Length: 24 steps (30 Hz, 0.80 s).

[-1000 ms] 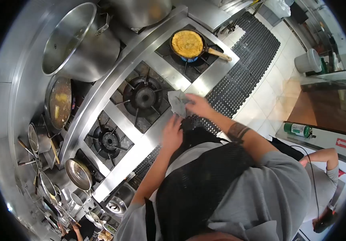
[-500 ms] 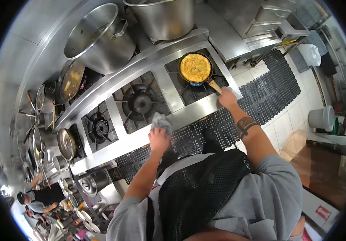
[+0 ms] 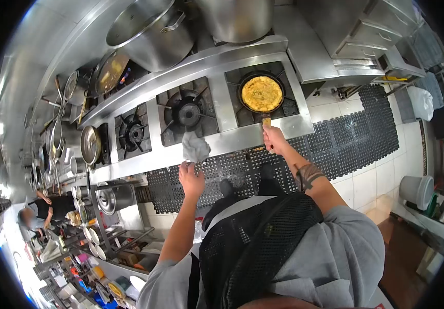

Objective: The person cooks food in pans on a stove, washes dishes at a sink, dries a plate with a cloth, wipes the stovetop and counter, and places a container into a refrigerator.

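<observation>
My right hand (image 3: 274, 139) is wrapped around the handle of a frying pan (image 3: 266, 121) on the right-hand burner. Inside the pan lies a round, golden-yellow omelette (image 3: 261, 94), flat and filling most of it. A crumpled grey cloth (image 3: 196, 147) rests on the front ledge of the stove, by the middle burner (image 3: 187, 113). Just below the cloth is my left hand (image 3: 191, 178), open with its fingers apart; its fingertips are close to the cloth's lower edge.
Two large steel pots (image 3: 152, 38) stand behind the burners. Another frying pan (image 3: 91, 144) sits at the stove's left end, and a pan with food scraps (image 3: 112, 73) is farther back. A black rubber mat (image 3: 330, 133) covers the floor. A co-worker (image 3: 46, 211) stands far left.
The pan's handle has swung from pointing down-right to pointing toward me, my right hand moving with it. My left hand has let go of the cloth and drawn back slightly. The view has shifted.
</observation>
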Tool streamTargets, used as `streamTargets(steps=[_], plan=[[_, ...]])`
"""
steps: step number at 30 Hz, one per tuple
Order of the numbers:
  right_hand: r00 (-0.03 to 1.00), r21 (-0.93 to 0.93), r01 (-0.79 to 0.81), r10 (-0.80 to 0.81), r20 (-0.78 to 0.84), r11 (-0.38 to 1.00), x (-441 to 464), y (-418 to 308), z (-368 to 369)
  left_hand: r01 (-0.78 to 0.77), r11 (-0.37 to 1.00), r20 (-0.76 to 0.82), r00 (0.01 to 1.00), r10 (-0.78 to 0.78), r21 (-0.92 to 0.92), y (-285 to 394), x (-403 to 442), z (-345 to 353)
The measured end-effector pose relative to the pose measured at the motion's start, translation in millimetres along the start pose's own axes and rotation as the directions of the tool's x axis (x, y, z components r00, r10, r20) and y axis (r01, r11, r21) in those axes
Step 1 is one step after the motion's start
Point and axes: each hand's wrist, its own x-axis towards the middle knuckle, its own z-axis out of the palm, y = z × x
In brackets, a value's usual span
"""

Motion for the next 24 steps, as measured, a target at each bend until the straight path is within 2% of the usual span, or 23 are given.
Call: streamTargets(steps=[2,3,4,5,7,8,9,10,12,14,16,17,20,21,22,23,24], plan=[[0.999,-0.018,-0.008,0.009,0.048,1.000,-24.4,5.9,1.8,0.029,0.993,0.038,0.999,-0.025,-0.118,-20.6,-37.0,-8.6],[1.000,-0.063,-0.022,0.021,-0.004,0.998,-37.6,4.2,-1.2,0.021,0.992,0.011,1.000,-0.019,-0.123,-41.8,-59.0,-2.2],[0.998,-0.111,-0.030,0.024,-0.057,0.993,-47.1,1.2,2.2,0.075,0.986,0.104,0.993,-0.060,-0.146,-61.8,-78.7,-1.5],[0.996,-0.050,0.011,-0.015,-0.085,0.999,-53.4,4.6,16.6,0.131,0.977,0.198,0.975,-0.098,-0.166,-84.9,-101.4,-0.1],[0.996,-0.030,0.027,-0.029,-0.085,0.999,-60.0,14.4,44.5,0.178,0.975,0.281,0.950,-0.135,-0.133,-150.7,-155.4,25.8],[0.996,0.002,0.051,-0.051,-0.073,0.999,-56.4,12.0,68.2,0.319,0.938,0.421,0.876,-0.237,-0.135,-173.0,-173.0,24.0],[0.995,-0.048,0.065,-0.069,-0.079,0.997,-71.5,4.9,83.1,0.459,0.880,0.553,0.768,-0.324,-0.121,-196.7,-196.2,21.0],[0.995,-0.135,0.095,-0.095,0.004,0.986,-66.7,5.8,81.8,0.433,0.892,0.570,0.769,-0.291,-0.129,-235.4,-225.0,34.2],[0.997,-0.196,0.079,-0.078,0.011,0.977,-74.3,-2.4,114.2,0.425,0.891,0.563,0.781,-0.272,-0.158,-283.4,-259.8,38.5],[0.992,-0.224,0.125,-0.124,0.019,0.966,-72.8,8.0,186.5,0.715,0.663,0.549,0.654,-0.521,-0.223,-316.8,-292.2,23.0],[0.983,-0.247,0.184,-0.182,0.031,0.951,-74.2,0.6,246.0,0.522,0.841,0.479,0.780,-0.402,-0.145,-361.6,-320.4,16.0],[0.988,-0.278,0.149,-0.133,0.076,0.949,-76.2,-4.3,268.5,0.484,0.862,0.424,0.820,-0.384,-0.155,-395.5,-342.7,34.1],[0.971,-0.269,0.105,-0.040,0.237,0.958,-57.3,-26.3,340.8,0.536,0.823,0.422,0.801,-0.426,-0.187,-429.9,-360.0,3.0],[0.937,-0.185,0.119,-0.049,0.347,0.976,-47.7,-30.7,374.0,0.522,0.840,0.414,0.804,-0.427,-0.147,-443.8,-364.0,3.0],[0.936,-0.205,0.160,-0.083,0.342,0.965,-49.6,-35.1,416.2,0.523,0.840,0.416,0.803,-0.428,-0.146,-445.6,-362.5,-8.5],[0.939,-0.235,0.179,-0.094,0.331,0.955,-53.8,-38.7,454.7,0.696,0.693,0.439,0.691,-0.574,-0.189,-437.7,-356.2,-24.6],[0.952,-0.343,0.207,-0.108,0.287,0.916,-61.3,-47.5,484.5,0.830,0.510,0.466,0.552,-0.692,-0.226,-434.9,-347.1,-32.5]])
